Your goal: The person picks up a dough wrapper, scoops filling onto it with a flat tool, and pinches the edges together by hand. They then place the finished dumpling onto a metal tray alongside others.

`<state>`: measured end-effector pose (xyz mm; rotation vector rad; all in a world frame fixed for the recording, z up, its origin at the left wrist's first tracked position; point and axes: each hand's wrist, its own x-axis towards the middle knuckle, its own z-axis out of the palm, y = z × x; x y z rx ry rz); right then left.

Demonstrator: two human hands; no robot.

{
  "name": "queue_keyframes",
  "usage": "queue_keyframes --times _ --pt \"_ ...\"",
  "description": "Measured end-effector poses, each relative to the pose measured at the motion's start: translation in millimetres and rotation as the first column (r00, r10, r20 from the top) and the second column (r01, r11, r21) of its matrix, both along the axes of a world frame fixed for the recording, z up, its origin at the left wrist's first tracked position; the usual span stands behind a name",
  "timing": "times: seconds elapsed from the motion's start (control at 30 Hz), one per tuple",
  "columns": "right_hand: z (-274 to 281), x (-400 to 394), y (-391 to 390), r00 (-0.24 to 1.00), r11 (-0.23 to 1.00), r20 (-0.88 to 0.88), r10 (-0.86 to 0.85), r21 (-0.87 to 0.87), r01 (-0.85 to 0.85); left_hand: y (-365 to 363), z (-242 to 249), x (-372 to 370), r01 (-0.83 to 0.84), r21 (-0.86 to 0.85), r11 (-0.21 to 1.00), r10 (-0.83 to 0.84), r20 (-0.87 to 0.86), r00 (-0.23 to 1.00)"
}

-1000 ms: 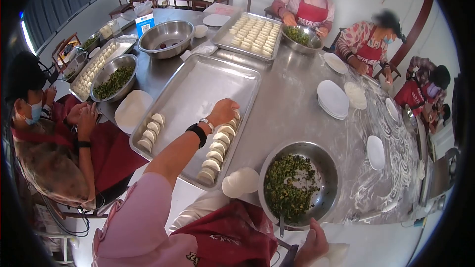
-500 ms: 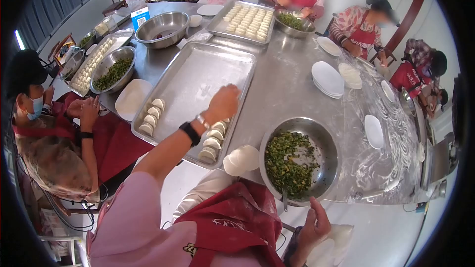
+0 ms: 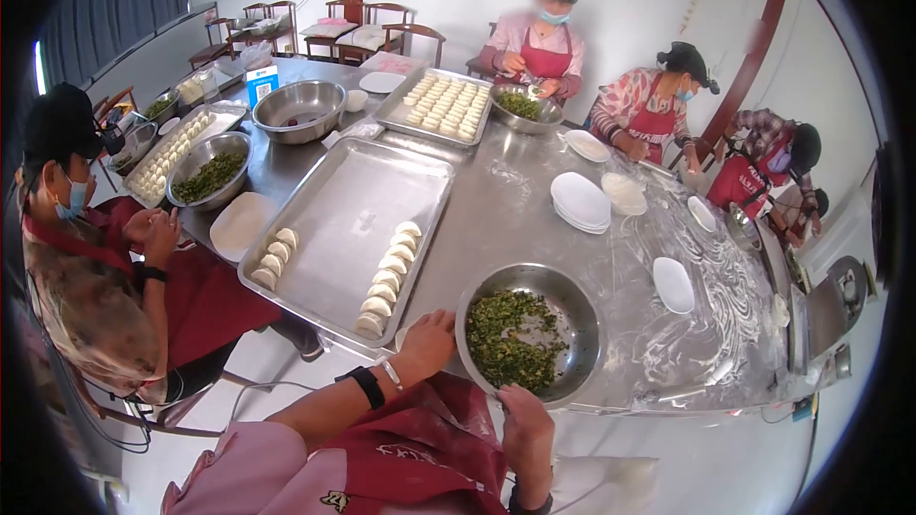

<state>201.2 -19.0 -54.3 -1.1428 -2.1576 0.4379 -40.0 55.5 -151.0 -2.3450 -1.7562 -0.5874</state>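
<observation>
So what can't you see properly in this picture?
Head view only:
- The dough wrappers: the left hand covers them.
- Whether the right hand holds a spoon: the bowl of green filling rim hides it.
- The small things in the far bowl: too tiny.
- Picture corners: blacked out by the lens.

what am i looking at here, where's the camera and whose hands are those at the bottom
The camera sits on one person's head and looks down through a wide lens, so the edges bend. The two bare hands at the bottom are that person's own. The left hand, with a dark wristband, rests on a stack of white dough rounds at the table's edge. The right hand is by the rim of a steel bowl of chopped green filling. Neither hand clearly has a grip on anything. Ahead lies a steel tray with two short rows of folded dumplings. Other people in red aprons sit around the steel table with more trays, bowls and white plates.
</observation>
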Motion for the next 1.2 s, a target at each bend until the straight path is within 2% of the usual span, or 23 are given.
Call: queue_keyframes --times 0.07,0.13,0.27,0.4,0.53,0.63,0.7,0.8,0.9,0.93,1.0,1.03,1.13,1.2 --pt "-13.6 3.9 0.8 1.000 1.000 -0.010 0.004 0.011 -0.004 8.3 -8.6 1.8 -0.061 -0.121 0.991 0.074 0.111 0.991" --pt "-18.3 4.2 -0.2 1.000 1.000 0.010 -0.010 0.028 0.009 12.1 6.5 5.5 -0.132 -0.285 0.949 0.200 0.224 0.954" --pt "-20.3 4.7 0.5 0.998 0.998 -0.037 -0.042 0.050 0.044 15.6 15.7 -0.6 -0.049 -0.246 0.968 0.063 0.050 0.997" --pt "-13.6 2.6 2.1 0.993 0.989 -0.058 -0.106 0.092 0.112 14.3 22.9 -7.9 -0.021 -0.275 0.961 0.040 0.064 0.997" --pt "-13.8 4.3 7.9 0.981 0.979 -0.115 -0.155 0.113 0.168 5.0 30.3 -11.6 0.005 -0.115 0.993 0.012 0.148 0.989" --pt "-17.8 8.2 16.4 0.948 0.966 -0.194 -0.253 0.008 0.260 6.4 37.7 -14.2 -0.007 0.011 1.000 0.005 0.144 0.990" --pt "-22.1 15.4 25.0 0.921 0.945 -0.210 -0.328 -0.048 0.325 3.5 49.5 -15.4 -0.037 -0.009 0.999 0.038 0.144 0.989" --pt "3.4 26.0 34.4 0.822 0.828 -0.251 -0.512 -0.399 0.394 -4.0 75.2 -18.7 -0.037 0.036 0.999 0.029 0.202 0.979" --pt "5.4 39.4 54.3 0.641 0.780 -0.459 -0.615 -0.471 0.412 -10.8 102.1 -21.6 -0.014 0.170 0.985 -0.039 0.300 0.953" --pt "5.5 42.7 61.9 0.621 0.780 -0.477 -0.622 -0.447 0.438 -12.0 106.1 -22.4 -0.011 0.224 0.975 -0.066 0.331 0.941" --pt "1.5 48.3 76.2 0.581 0.776 -0.514 -0.631 -0.398 0.489 -12.0 104.2 -22.6 -0.050 0.236 0.971 -0.076 0.498 0.864" --pt "-5.5 51.5 82.5 0.601 0.770 -0.488 -0.633 -0.323 0.550 -11.9 103.5 -22.6 -0.073 0.239 0.968 -0.081 0.576 0.813" --pt "-13.6 53.7 92.0 0.655 0.731 -0.326 -0.682 -0.311 0.607 -20.5 110.7 -20.5 -0.109 -0.159 0.981 0.193 0.792 0.579" --pt "-26.8 45.9 100.5 0.655 0.730 -0.324 -0.683 -0.348 0.588 -21.8 107.1 -13.7 0.063 -0.267 0.962 0.255 0.954 0.161"
